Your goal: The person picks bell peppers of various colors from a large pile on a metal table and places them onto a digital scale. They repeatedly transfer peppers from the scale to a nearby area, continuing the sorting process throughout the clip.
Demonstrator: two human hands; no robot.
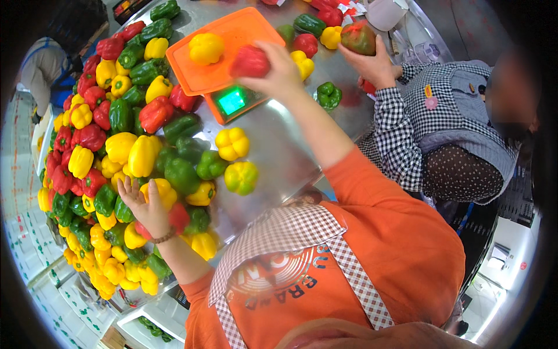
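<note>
My right hand (281, 70) grips a red bell pepper (250, 62), slightly blurred, over the orange tray (183, 65) of a digital scale. A yellow bell pepper (206, 49) rests on that tray. The scale's display (232, 100) glows green. My left hand (146, 207), with a beaded bracelet at its wrist, is spread over the pepper pile, beside a yellow pepper (162, 192); it holds nothing. Near the scale, on the metal table (274, 148), lie a yellow pepper (232, 144), a yellow-green pepper (241, 178) and a green pepper (211, 165).
A large pile of red, yellow and green peppers (91, 138) covers the table's left side. At right a co-worker in a checked garment (399, 135) holds a green-and-red pepper (358, 38) with red tape. Several peppers and a pale pitcher (386, 13) are beyond the scale.
</note>
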